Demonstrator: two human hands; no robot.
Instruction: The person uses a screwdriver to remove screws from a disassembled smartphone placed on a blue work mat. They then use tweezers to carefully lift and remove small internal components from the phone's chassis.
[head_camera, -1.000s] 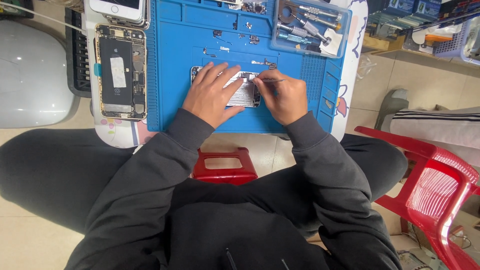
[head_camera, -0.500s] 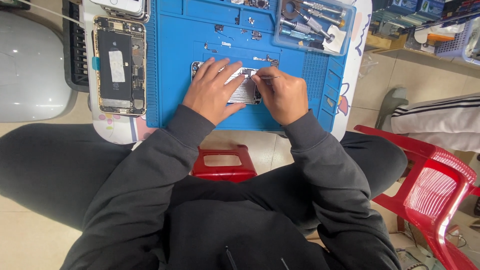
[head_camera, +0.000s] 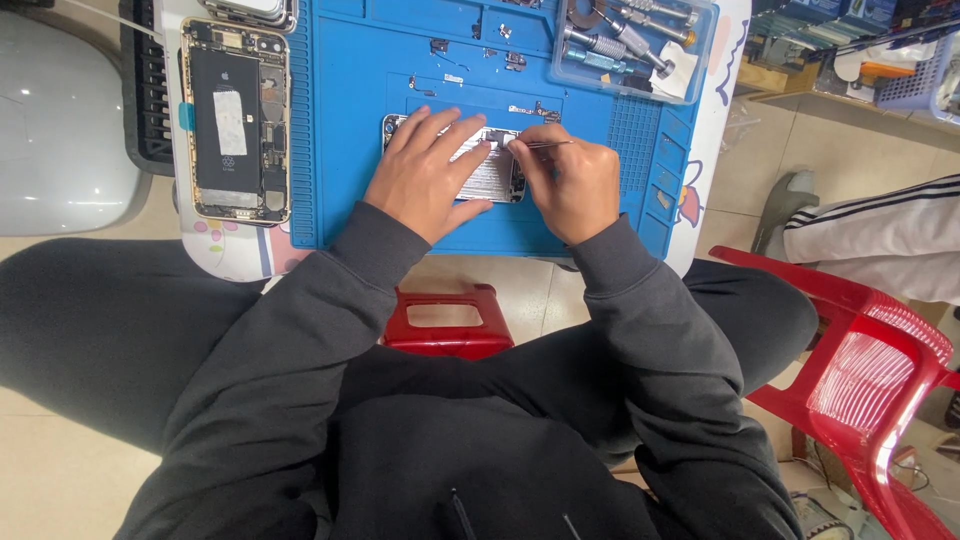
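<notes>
Blue mat (head_camera: 370, 215) work goes best steady: left hand (head_camera: 425, 175) lies flat, fingers spread, pinning the opened phone (head_camera: 490, 175), while right hand (head_camera: 570, 185) pinches tweezers (head_camera: 545, 145), which should move lightly.

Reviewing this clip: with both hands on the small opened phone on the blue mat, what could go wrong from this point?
1. The right hand holds thin tweezers over the opened phone; a slip might scratch its exposed parts.
2. Tiny loose screws and parts lie on the blue mat just beyond the left hand; a sleeve or finger could scatter them.
3. The second opened phone lies at the mat's left edge and might get knocked.
</notes>
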